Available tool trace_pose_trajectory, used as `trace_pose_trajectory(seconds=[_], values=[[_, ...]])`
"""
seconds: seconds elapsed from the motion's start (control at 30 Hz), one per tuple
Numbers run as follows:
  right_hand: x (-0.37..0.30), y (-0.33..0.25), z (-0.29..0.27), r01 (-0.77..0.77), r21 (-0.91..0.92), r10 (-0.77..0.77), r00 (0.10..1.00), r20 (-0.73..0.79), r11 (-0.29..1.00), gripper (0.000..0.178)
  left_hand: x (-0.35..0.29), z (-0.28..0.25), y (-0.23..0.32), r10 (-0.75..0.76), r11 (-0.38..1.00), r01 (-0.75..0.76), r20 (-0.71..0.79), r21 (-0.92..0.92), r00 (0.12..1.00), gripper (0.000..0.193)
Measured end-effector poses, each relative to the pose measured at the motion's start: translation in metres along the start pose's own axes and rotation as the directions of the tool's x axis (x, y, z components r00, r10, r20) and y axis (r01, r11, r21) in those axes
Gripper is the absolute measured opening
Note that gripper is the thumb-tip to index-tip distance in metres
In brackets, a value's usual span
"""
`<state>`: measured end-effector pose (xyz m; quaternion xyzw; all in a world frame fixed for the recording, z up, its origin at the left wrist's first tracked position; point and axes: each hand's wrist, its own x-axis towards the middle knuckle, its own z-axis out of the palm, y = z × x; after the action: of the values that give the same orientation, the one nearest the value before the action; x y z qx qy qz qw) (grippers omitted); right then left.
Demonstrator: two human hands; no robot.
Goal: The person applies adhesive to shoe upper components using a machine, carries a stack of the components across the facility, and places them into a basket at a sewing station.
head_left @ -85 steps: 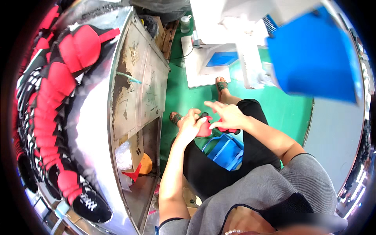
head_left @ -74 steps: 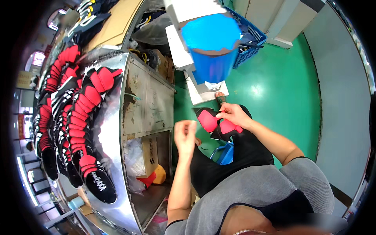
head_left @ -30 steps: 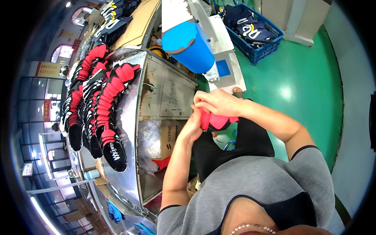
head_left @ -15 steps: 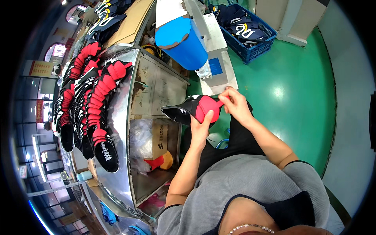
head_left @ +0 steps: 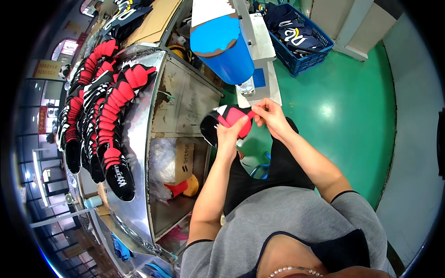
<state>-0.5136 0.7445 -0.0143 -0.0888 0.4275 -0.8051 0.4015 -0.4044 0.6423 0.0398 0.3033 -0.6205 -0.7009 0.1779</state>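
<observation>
My left hand (head_left: pixel 227 135) is closed around a black shoe upper (head_left: pixel 210 129) with red panels, its thumb lying across the red part. A narrow red tab sticks out from the upper's right side, and my right hand (head_left: pixel 271 117) pinches it between thumb and fingertips. The upper hangs in the air above my lap, below a machine with a blue cover (head_left: pixel 229 53). Its dark opening faces left. The fingers of my left hand under the upper are mostly hidden.
On the left, a metal-topped table (head_left: pixel 143 111) carries nested rows of black and red shoe uppers (head_left: pixel 109 123). Its open shelf holds a cardboard box (head_left: pixel 184 161) and plastic bags. A blue crate (head_left: pixel 296 65) with dark printed pieces stands on the green floor beyond the machine.
Both hands have shifted slightly left and up with the shoe upper. It has turned, so its opening shows rounder. My left thumb has moved higher on the red part.
</observation>
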Motion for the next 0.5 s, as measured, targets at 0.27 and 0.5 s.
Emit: trace_pose_trajectory(seconds=[0.27, 0.5], values=[[0.077, 0.031, -0.008, 0.137, 0.222, -0.116, 0.988, -0.105, 0.965, 0.009, 0.092, -0.009, -0.011, 0.101, 0.994, -0.104, -0.074, -0.028, 0.992, 0.009], [0.095, 0.026, -0.001, 0.001, 0.340, 0.088, 0.965, -0.248, 0.940, 0.004, 0.135, -0.018, -0.017, -0.092, 0.990, 0.087, -0.045, -0.115, 0.995, 0.022]])
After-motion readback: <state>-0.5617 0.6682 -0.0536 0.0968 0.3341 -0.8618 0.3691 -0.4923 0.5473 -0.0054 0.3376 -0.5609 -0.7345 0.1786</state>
